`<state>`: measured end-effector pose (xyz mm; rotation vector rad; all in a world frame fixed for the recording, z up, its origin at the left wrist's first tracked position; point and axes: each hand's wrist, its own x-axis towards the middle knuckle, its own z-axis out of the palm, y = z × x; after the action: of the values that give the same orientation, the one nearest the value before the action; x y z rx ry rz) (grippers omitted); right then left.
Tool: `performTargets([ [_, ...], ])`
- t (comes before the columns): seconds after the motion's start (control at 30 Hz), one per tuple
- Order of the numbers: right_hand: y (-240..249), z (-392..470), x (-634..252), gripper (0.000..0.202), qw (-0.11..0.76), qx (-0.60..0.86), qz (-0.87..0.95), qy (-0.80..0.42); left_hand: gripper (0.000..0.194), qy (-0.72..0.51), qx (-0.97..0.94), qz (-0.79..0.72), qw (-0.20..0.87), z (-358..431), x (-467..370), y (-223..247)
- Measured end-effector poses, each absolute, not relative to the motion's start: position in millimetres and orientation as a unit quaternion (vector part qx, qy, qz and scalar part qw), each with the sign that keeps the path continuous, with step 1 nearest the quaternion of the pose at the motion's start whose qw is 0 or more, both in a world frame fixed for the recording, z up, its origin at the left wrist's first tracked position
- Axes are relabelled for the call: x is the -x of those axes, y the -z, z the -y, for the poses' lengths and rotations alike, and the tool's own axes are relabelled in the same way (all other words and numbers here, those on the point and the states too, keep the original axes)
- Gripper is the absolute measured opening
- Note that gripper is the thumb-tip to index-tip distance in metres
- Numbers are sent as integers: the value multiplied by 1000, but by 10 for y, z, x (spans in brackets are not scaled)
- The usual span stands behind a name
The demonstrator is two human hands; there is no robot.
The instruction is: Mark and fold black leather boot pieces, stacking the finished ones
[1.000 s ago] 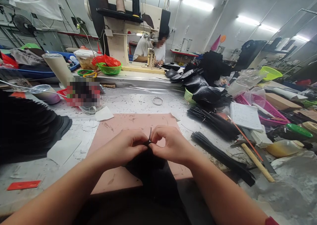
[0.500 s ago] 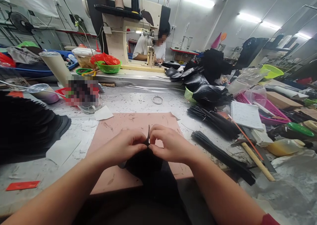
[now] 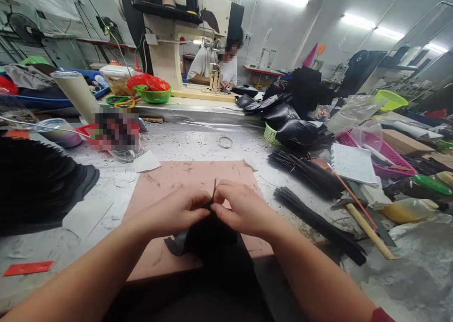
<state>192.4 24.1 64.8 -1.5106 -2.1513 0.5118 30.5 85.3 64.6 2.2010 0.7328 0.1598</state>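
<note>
Both hands meet over a pink board (image 3: 159, 182) at the table's near edge. Between them is a black piece of material (image 3: 212, 237), with a thin dark strip standing up between the fingertips. My left hand (image 3: 180, 208) pinches its upper edge from the left, thumb and fingers pressed together. From the right, my right hand (image 3: 240, 206) pinches the same edge with its fingers curled. The black piece hangs down toward my lap, and one corner curls out at lower left. The exact contact at the fingertips is partly hidden.
Black stacked pieces (image 3: 42, 185) lie at left. Black strip bundles (image 3: 307, 173), a hammer (image 3: 370, 232) and a notebook (image 3: 354, 164) are at right. Ahead stand a green basket (image 3: 153, 94) and a sewing machine (image 3: 163, 53); a person sits behind it.
The lower left corner of the black piece has swung out to the left and shows more. Both hands stay pinched together, with only a slight shift. The camera view has moved slightly.
</note>
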Motion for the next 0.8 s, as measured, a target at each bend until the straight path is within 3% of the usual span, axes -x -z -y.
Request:
performTargets([
  [0.2,-569,-240,-1924,17,283,637,702,-145,17,-99,-851,-312,410,-841,-298,-630],
  [0.33,-450,-186,-2083,26,355,598,663,-277,21,-161,-828,-342,415,-854,-224,-665],
  [0.43,-389,-77,-2121,15,313,526,715,-337,19,-231,-820,-351,389,-821,-122,-704],
  [0.5,-412,-4,-2080,4,283,542,733,-297,21,-282,-823,-349,350,-763,-58,-727],
  [0.63,-663,41,-1964,11,305,570,738,-196,14,-442,-771,-340,309,-654,21,-779],
  [0.8,-1069,-420,-1952,13,339,569,725,-187,75,-606,-628,-288,395,-800,233,-789],
])
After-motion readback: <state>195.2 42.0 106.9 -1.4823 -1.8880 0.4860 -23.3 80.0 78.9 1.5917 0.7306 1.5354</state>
